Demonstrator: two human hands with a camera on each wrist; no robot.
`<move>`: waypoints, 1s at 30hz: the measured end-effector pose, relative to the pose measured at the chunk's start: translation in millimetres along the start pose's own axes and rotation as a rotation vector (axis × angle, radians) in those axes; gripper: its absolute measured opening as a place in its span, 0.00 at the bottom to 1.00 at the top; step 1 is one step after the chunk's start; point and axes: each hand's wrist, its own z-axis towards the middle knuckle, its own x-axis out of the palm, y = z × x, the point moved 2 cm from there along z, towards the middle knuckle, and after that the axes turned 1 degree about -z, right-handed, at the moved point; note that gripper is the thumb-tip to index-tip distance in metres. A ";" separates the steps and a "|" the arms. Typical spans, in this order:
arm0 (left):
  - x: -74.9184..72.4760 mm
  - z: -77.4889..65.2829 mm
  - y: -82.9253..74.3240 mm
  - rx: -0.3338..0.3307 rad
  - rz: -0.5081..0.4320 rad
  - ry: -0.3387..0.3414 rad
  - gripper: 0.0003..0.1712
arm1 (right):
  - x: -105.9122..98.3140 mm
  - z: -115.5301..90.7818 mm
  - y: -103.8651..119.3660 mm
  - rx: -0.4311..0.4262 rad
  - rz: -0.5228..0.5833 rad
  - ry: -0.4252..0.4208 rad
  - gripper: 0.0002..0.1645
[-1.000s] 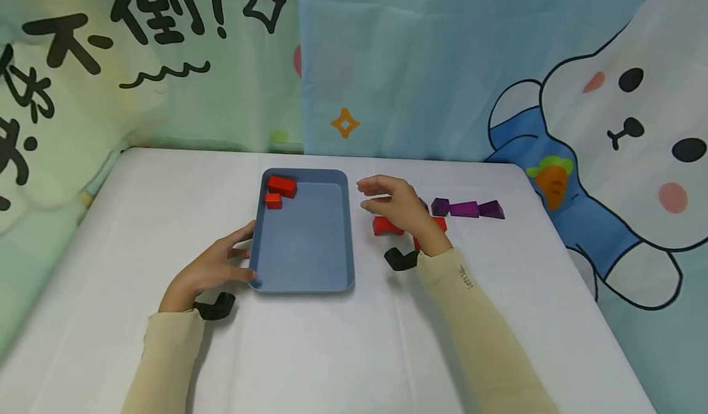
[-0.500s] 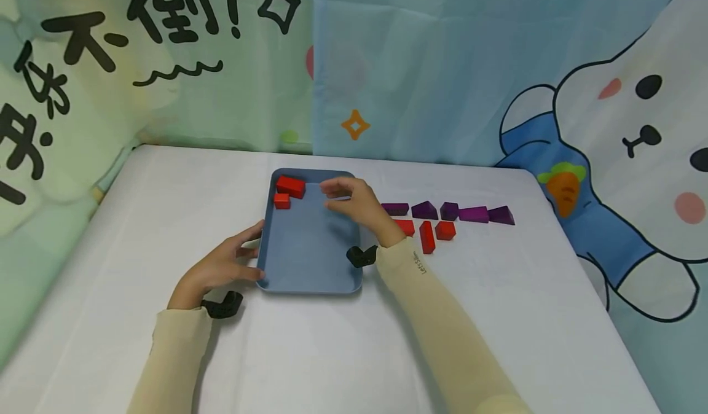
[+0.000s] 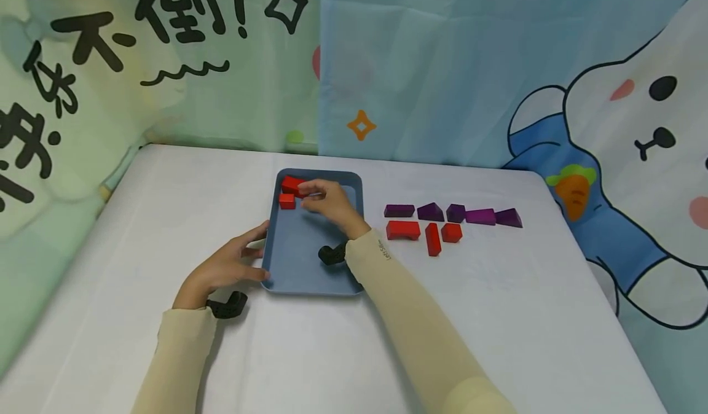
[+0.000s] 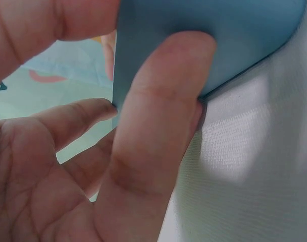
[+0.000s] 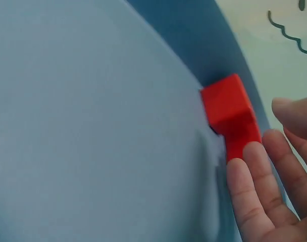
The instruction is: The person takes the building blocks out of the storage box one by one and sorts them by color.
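A grey-blue tray point(image 3: 310, 269) lies on the white table. My left hand point(image 3: 224, 269) is at the tray's left side, thumb laid against the outer wall near the front corner and fingertips touching the side. In the tray's far left corner sit a longer red block point(image 3: 291, 185) and a smaller red block point(image 3: 287, 201). My right hand point(image 3: 330, 205) is over the tray, its fingertips right at the longer block and partly covering it. In the right wrist view its fingers are extended, with the thumb apart, beside a red block point(image 5: 228, 103).
Right of the tray lies a row of several purple blocks, among them one long purple block point(image 3: 399, 210). In front of that row are a red arch-like block point(image 3: 403, 230), a narrow red block point(image 3: 433, 239) and a red cube-like block point(image 3: 452, 233). A printed curtain point(image 3: 442, 64) hangs behind the table.
My right hand has moved left, from above the blocks on the table to the red blocks in the tray. My left hand stays at the tray's side. The head view has shifted slightly.
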 end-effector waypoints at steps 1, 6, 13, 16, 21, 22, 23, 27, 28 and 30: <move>0.2 0.1 -0.1 0.002 0.002 0.001 0.63 | 2.5 1.4 -0.3 0.010 0.002 -0.011 0.24; 0.7 1.3 -0.6 0.016 0.002 0.008 0.63 | 14.1 6.6 0.5 0.001 -0.105 -0.063 0.24; -0.4 0.9 -2.3 0.023 -0.006 0.008 0.63 | 25.8 10.9 0.0 -0.023 -0.286 -0.126 0.21; -1.4 1.2 -1.5 0.024 -0.002 0.008 0.63 | 28.2 12.0 -1.0 -0.020 -0.319 -0.146 0.16; -2.7 1.9 1.8 0.011 -0.004 0.004 0.62 | 31.2 14.4 -0.8 -0.011 -0.309 -0.123 0.23; -2.6 1.7 2.1 0.009 -0.005 0.005 0.62 | 32.6 14.7 -0.4 -0.009 -0.315 -0.113 0.26; -2.6 2.1 3.2 0.005 -0.007 0.005 0.62 | 34.3 14.8 0.3 -0.005 -0.323 -0.102 0.29; -1.8 1.9 4.2 -0.005 -0.005 0.006 0.63 | 42.5 13.9 2.9 -0.015 -0.374 -0.108 0.29; -1.8 2.0 4.1 -0.005 -0.002 0.006 0.63 | 43.9 13.8 3.0 -0.020 -0.378 -0.113 0.28; -2.0 2.5 4.2 -0.009 0.001 0.005 0.63 | 44.8 14.2 2.2 -0.032 -0.377 -0.118 0.25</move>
